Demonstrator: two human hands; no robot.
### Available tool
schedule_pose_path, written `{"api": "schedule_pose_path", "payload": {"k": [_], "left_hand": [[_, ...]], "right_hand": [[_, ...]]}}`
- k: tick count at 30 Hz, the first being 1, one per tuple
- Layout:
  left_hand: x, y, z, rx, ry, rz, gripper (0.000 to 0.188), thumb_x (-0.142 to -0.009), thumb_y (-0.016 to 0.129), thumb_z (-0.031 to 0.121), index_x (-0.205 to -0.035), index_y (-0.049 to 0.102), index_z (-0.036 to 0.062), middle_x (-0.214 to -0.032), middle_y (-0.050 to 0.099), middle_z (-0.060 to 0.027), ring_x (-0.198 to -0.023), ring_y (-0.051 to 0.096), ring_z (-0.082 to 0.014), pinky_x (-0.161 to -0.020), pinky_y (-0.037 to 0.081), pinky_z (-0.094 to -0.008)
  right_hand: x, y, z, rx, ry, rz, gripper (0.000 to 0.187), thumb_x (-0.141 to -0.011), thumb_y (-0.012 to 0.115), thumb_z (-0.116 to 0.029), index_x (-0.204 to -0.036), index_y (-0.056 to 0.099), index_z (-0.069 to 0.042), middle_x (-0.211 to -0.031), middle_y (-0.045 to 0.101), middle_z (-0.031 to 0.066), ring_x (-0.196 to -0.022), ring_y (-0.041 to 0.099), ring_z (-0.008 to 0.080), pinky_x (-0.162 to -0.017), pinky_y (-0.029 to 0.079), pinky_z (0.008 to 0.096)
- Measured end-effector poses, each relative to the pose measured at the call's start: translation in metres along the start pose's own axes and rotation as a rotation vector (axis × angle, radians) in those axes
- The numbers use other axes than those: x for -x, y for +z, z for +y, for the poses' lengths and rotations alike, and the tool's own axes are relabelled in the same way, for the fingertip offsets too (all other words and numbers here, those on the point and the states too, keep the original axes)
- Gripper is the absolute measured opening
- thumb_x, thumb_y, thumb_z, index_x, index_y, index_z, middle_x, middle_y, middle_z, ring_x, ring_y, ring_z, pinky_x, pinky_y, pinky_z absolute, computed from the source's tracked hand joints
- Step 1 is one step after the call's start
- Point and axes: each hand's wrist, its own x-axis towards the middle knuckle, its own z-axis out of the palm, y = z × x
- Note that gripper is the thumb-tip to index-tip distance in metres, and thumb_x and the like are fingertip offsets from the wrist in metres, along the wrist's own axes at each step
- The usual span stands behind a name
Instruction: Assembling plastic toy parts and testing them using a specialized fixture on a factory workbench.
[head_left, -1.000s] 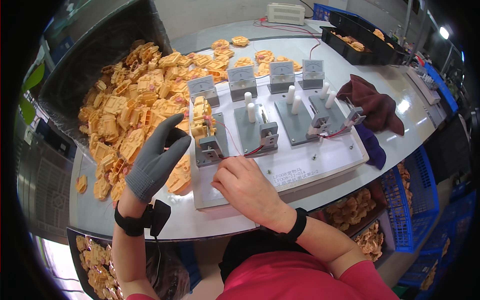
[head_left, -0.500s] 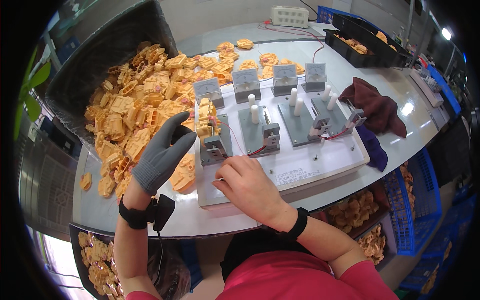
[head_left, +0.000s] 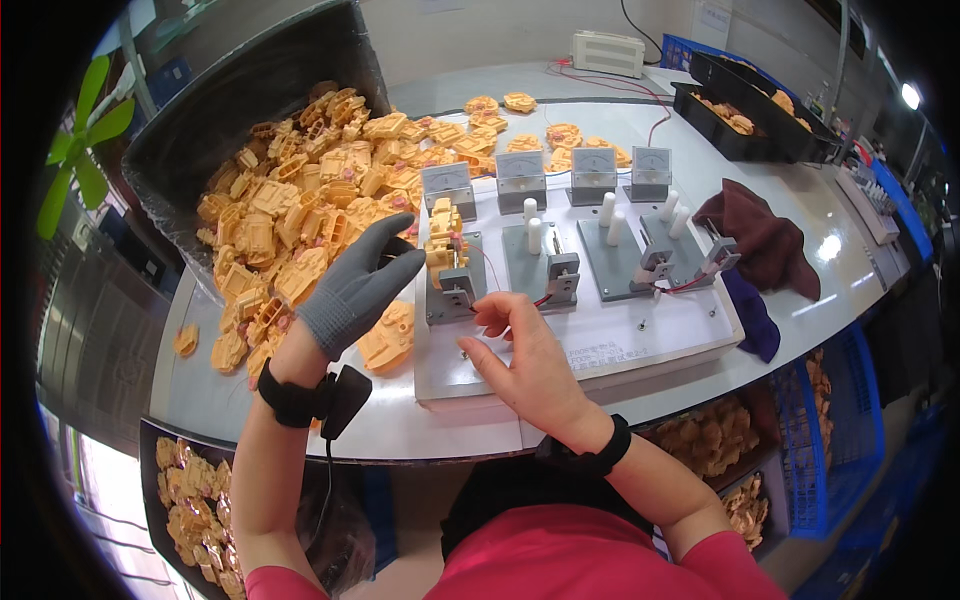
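Note:
My left hand (head_left: 362, 290), in a grey glove, is beside an orange-yellow plastic part (head_left: 443, 240) mounted on the leftmost grey test fixture (head_left: 465, 258). Its thumb and fingers are apart; the fingertips point at the part, and whether they touch it I cannot tell. Bare, my right hand (head_left: 535, 365) hovers over the front of the white board (head_left: 610, 355), just below that fixture's grey clamp block (head_left: 458, 290). Its thumb stands away from bent fingers, with nothing visible between them. Behind the fixture stands an analog meter (head_left: 447, 184). A thin red wire runs beside the part.
A heap of similar parts (head_left: 290, 210) spills from a dark lined bin (head_left: 200, 120) at the left. Three more fixtures with white pegs (head_left: 534, 236) stand rightward. A brown cloth (head_left: 760, 240) and a purple cloth (head_left: 750, 312) lie right of the board. Black trays (head_left: 735, 130) stand far right.
My right thumb and fingers have spread apart, and the hand is close to the clamp's front. My left hand stays beside the mounted part. The whole view has shifted slightly.

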Motion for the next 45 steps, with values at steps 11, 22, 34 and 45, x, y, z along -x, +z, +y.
{"api": "schedule_pose_path", "payload": {"k": [11, 22, 34, 45], "left_hand": [[-0.014, 0.003, -0.005, -0.016, -0.043, -0.037, 0.060, -0.092, 0.059, 0.030, -0.138, 0.043, -0.0031, -0.107, 0.060, -0.0105, -0.097, 0.057, -0.0158, -0.087, 0.047, -0.0283], [-0.016, 0.007, -0.004, -0.031, -0.053, -0.068, 0.058, -0.093, 0.059, 0.030, -0.141, 0.042, 0.0007, -0.110, 0.060, -0.0106, -0.097, 0.057, -0.0148, -0.085, 0.048, -0.0276], [-0.012, 0.005, -0.006, -0.029, -0.050, -0.064, 0.058, -0.094, 0.058, 0.029, -0.141, 0.041, 0.0003, -0.110, 0.061, -0.0096, -0.097, 0.057, -0.0146, -0.086, 0.047, -0.0277], [-0.012, 0.005, -0.005, -0.023, -0.043, -0.061, 0.058, -0.092, 0.058, 0.027, -0.139, 0.042, -0.0041, -0.107, 0.061, -0.0126, -0.098, 0.057, -0.0175, -0.089, 0.046, -0.0287]], "right_hand": [[-0.004, -0.004, 0.000, -0.129, 0.080, -0.073, 0.054, -0.090, 0.066, -0.015, -0.138, 0.041, -0.008, -0.114, 0.059, 0.0101, -0.092, 0.058, 0.0184, -0.081, 0.047, 0.0325], [-0.003, -0.008, 0.000, -0.105, 0.029, -0.106, 0.053, -0.090, 0.065, -0.012, -0.139, 0.046, -0.009, -0.118, 0.060, 0.0107, -0.096, 0.060, 0.0191, -0.086, 0.047, 0.0319], [0.000, -0.005, 0.001, -0.118, 0.078, -0.040, 0.040, -0.090, 0.065, -0.012, -0.124, 0.048, -0.004, -0.104, 0.059, 0.0100, -0.090, 0.058, 0.0186, -0.079, 0.048, 0.0314], [0.000, -0.005, 0.001, -0.127, 0.080, -0.038, 0.033, -0.090, 0.065, -0.012, -0.117, 0.048, -0.002, -0.103, 0.058, 0.0106, -0.088, 0.058, 0.0190, -0.077, 0.048, 0.0315]]}}
